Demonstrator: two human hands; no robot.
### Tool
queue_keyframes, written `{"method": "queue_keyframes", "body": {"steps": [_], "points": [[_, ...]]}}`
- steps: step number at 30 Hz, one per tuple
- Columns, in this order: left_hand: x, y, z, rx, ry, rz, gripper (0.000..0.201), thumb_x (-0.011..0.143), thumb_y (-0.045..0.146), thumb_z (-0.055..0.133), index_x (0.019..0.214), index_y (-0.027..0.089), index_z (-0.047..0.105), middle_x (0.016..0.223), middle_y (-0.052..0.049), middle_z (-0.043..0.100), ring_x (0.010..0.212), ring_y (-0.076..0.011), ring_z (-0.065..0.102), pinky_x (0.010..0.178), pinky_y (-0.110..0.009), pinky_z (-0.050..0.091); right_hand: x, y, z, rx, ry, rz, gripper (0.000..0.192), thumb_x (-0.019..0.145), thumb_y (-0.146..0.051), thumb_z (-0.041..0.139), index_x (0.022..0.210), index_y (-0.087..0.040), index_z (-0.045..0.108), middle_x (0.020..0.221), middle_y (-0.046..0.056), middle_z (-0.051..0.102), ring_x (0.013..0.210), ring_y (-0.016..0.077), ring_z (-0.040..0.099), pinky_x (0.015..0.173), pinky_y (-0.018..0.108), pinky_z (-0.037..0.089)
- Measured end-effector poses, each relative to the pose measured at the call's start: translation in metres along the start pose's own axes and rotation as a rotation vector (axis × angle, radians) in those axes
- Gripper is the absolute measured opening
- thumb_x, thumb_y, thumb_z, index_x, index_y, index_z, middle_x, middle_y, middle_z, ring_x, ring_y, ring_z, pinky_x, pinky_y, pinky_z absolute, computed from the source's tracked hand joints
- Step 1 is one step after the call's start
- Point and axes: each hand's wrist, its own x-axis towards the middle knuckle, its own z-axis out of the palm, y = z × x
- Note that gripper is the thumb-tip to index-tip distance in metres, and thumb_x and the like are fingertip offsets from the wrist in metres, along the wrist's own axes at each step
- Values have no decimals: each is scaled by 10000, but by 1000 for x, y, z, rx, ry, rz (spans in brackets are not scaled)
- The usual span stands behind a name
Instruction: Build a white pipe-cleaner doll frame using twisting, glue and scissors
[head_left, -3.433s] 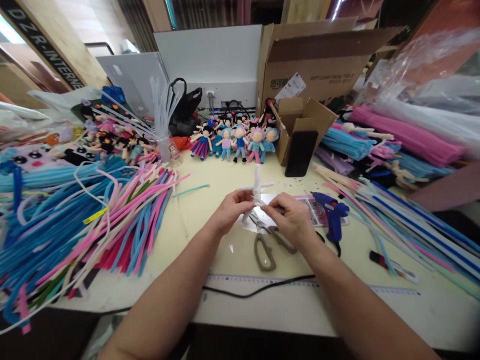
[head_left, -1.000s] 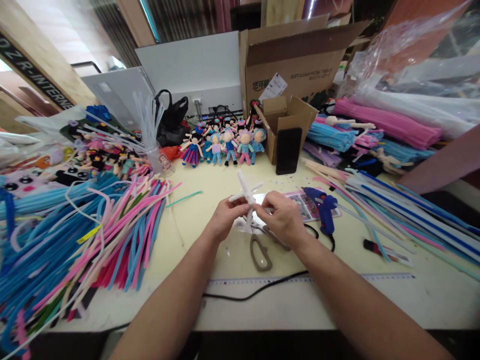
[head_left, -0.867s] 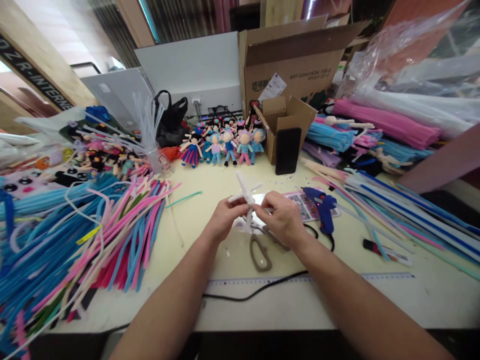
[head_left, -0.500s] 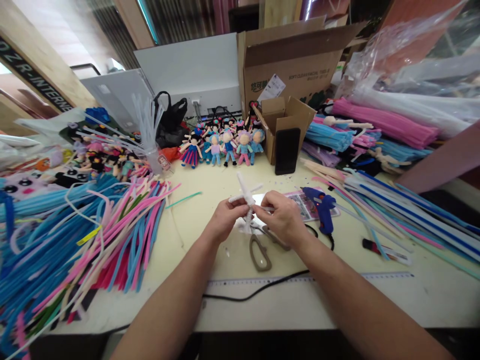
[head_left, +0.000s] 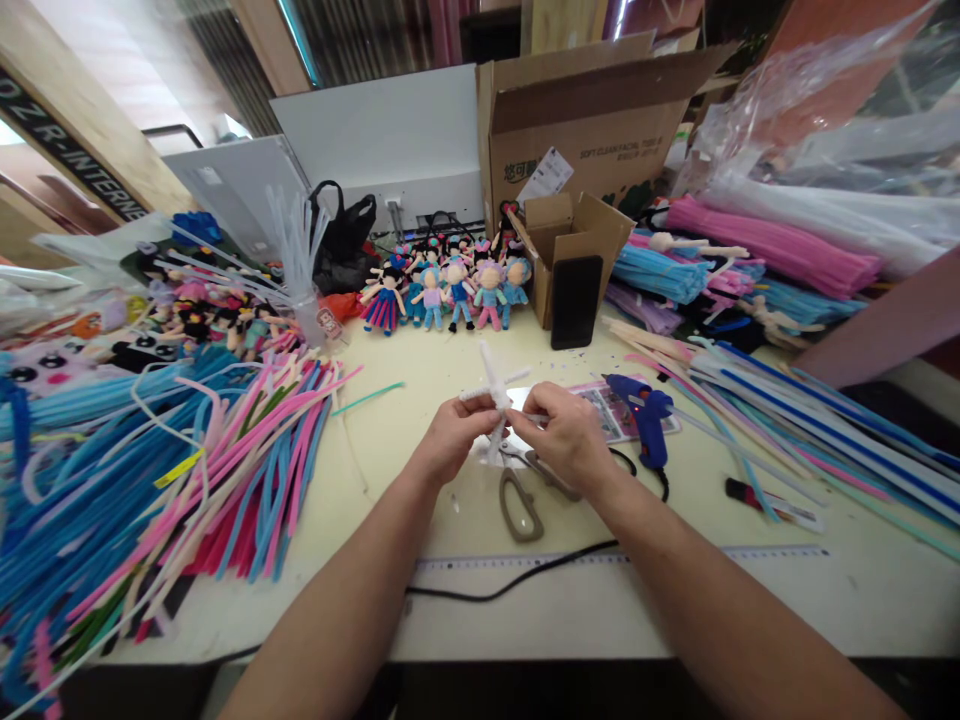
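White pipe-cleaner figure point(head_left: 496, 392) upright, slightly left-tilted, in both hands' point(head_left: 450, 438) point(head_left: 566, 435) closed grip.

Bright, even indoor light — soft shadows; centre sharp, edges stretched and bowed — wide-angle distortion.

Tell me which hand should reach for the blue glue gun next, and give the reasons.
Right. The right hand sits nearest the blue glue gun, which lies just to its right on the table. The left hand is farther away and pinches the white pipe-cleaner figure, so it would probably keep holding that.
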Motion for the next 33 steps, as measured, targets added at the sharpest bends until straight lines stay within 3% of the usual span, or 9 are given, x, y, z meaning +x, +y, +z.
{"method": "queue_keyframes", "body": {"steps": [10, 20, 33], "points": [[0, 0, 1, -16, 29, -26, 121, 625, 196, 696, 718, 119, 691, 633, -19, 636, 580, -110, 550, 606, -240, 414, 0, -1, -2, 17, -14, -22, 250, 781, -258, 609, 597, -194, 452, 602, -31, 489, 574, 108, 439, 555, 241, 301], [0, 1, -1, -91, 91, -112, 156, 572, 204, 727, 692, 119, 676, 608, -18, 647, 544, -103, 567, 581, -226, 442, 4, 1, -14, 151, -89, -31, 97, 766, -214, 595, 695, -186, 535, 681, -5, 560, 624, 118, 490, 591, 238, 347], [-2, 2, -1, -145, 35, -167, 170, 559, 197, 729, 690, 109, 667, 571, -25, 632, 500, -92, 548, 535, -215, 435, 6, 8, -11, 401, -139, 118, 118, 770, -231, 606, 684, -175, 548, 648, -27, 547, 611, 105, 479, 570, 225, 353]]}}
